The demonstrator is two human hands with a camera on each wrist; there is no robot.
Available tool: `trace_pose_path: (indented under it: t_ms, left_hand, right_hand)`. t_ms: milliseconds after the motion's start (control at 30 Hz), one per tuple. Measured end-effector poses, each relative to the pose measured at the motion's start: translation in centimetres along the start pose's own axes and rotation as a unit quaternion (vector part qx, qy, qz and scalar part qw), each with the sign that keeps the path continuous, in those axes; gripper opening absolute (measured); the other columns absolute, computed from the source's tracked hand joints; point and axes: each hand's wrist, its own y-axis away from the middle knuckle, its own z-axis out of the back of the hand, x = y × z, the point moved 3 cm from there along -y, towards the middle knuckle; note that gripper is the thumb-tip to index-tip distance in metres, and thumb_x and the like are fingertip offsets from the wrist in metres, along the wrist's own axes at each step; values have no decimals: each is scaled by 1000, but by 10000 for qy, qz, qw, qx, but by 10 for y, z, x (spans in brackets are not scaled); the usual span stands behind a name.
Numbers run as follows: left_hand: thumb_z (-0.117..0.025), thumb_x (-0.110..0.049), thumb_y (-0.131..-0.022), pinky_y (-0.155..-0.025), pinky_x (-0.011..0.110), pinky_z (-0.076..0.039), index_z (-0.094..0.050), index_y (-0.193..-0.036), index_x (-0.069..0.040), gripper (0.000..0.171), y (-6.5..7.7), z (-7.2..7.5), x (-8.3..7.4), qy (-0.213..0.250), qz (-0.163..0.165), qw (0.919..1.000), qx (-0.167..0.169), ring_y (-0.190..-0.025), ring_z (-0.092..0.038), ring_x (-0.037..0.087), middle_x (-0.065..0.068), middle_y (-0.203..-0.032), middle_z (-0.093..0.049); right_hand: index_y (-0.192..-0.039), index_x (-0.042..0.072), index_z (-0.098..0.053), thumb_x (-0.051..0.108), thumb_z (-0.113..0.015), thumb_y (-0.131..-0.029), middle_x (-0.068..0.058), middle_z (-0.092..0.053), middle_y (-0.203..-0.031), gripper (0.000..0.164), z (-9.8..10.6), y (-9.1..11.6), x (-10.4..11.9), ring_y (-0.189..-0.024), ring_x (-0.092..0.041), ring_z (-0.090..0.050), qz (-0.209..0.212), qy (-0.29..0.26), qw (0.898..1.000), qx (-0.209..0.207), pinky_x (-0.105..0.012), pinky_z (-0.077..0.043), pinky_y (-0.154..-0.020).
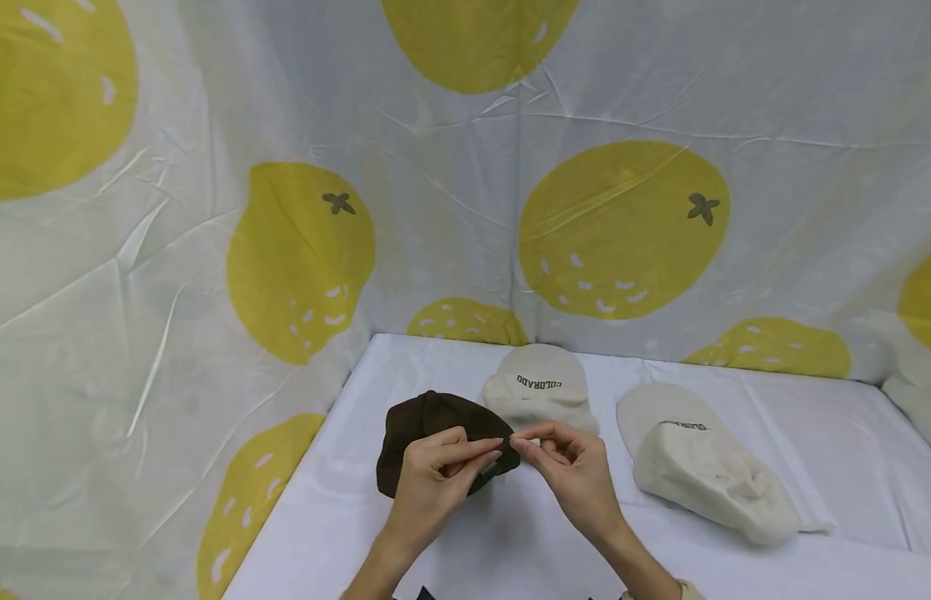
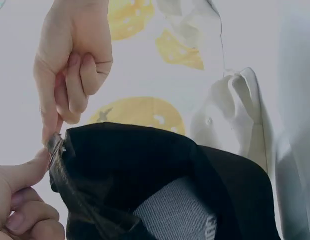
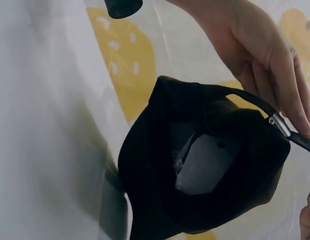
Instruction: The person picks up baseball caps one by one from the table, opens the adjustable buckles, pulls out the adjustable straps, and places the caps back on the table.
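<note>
Both hands hold a dark brown cap [image 1: 427, 421] just above the white table, its hollow inside showing in both wrist views. My left hand [image 1: 438, 475] pinches the cap's back strap between thumb and index finger, close to a silver buckle [image 3: 280, 125]. Opposite it, my right hand [image 1: 573, 462] pinches the strap's end [image 3: 304, 142] with thumb and index finger, the other fingers curled in. The two sets of fingertips nearly meet at the strap. A pale woven patch [image 2: 172, 210] with a small label shows within the cap.
Behind the brown cap lies a beige cap [image 1: 540, 375] lettered COLORADO. Another beige cap [image 1: 705, 467] lies to the right on the table [image 1: 870, 467], its strap trailing. A lemon-print cloth [image 1: 450, 183] hangs at the back and left.
</note>
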Motion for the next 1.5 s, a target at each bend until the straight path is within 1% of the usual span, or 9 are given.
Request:
trace_pose_path:
  t_ms: [133, 400, 467, 600, 767, 1033, 1133, 1333, 1500]
  left_hand:
    - [-83, 3, -83, -47, 10, -30, -83, -99, -1, 16, -1, -5, 0, 132, 87, 9999, -15, -57, -33, -6, -4, -58, -43]
    - [-80, 5, -86, -48, 9, -31, -82, -95, 0, 11, -4, -9, 3, 313, -53, 9995, -61, -56, -34, -5, -4, -58, -43]
    - [-80, 6, -86, -48, 9, -30, -82, -94, 0, 11, -5, -9, 3, 321, -88, 9994, -50, -56, -34, -4, -4, -58, -43]
    - [-80, 6, -85, -48, 9, -31, -82, -93, 0, 10, -5, -8, 4, 332, -100, 9994, -16, -56, -35, -4, -3, -58, -44]
    - [-80, 6, -85, -47, 11, -31, -82, -93, -1, 11, -7, -5, 4, 375, -5, 9993, 2, -56, -35, -4, -4, -57, -44]
    - [-80, 5, -86, -47, 13, -31, -82, -100, 1, 15, -9, -6, 5, 545, 64, 9985, 62, -54, -35, -1, -4, -58, -44]
    - [-80, 3, -87, -47, 14, -30, -82, -101, 1, 15, -11, -6, 7, 596, 148, 9980, 127, -55, -34, -2, -3, -59, -46]
    - [-78, 1, -89, -48, 15, -34, -82, -100, 1, 12, -12, -5, 11, 782, 540, 9949, 335, -58, -38, -4, 1, -62, -52]
    - [-78, 1, -89, -47, 17, -36, -82, -97, 0, 9, -13, -5, 10, 814, 595, 9941, 391, -58, -40, -3, 2, -63, -54]
  right_hand:
    - [-97, -3, -76, -1, -77, -90, 2, -32, -53, 7, -1, 1, -1, -50, -8, -23, -52, -29, 9999, -151, -29, -30, -45]
    - [-98, -3, -77, 0, -77, -91, 11, -42, -55, 8, 2, 2, -6, -51, -5, -26, -116, 6, 9997, -220, -27, -30, -45]
    - [-99, -2, -77, 1, -77, -90, 10, -41, -54, 9, 3, 2, -7, -51, -5, -25, -121, 18, 9997, -201, -27, -29, -45]
    - [-100, 0, -79, 3, -79, -90, 2, -29, -52, 11, 6, 1, -8, -51, -4, -23, -164, 129, 9996, -167, -28, -27, -43]
    - [-98, 0, -79, 2, -80, -88, -4, -28, -54, 10, 9, 1, -10, -51, -6, -23, -182, 152, 9996, -125, -30, -26, -44]
    - [-98, -4, -76, -4, -76, -90, -8, -24, -54, 8, 3, 5, -9, -49, -17, -21, 194, -77, 9998, 11, -28, -30, -46]
    - [-98, -4, -76, -4, -76, -90, -9, -25, -54, 8, 0, 5, -9, -49, -17, -21, 206, -90, 9997, -20, -28, -30, -45]
    - [-99, -3, -76, -4, -75, -90, -9, -26, -53, 9, -1, 6, -7, -49, -17, -21, 243, -40, 9997, -8, -29, -27, -44]
    - [-99, -3, -77, -4, -76, -90, -9, -26, -53, 9, 0, 5, -8, -49, -16, -20, 237, 17, 9997, -55, -29, -26, -43]
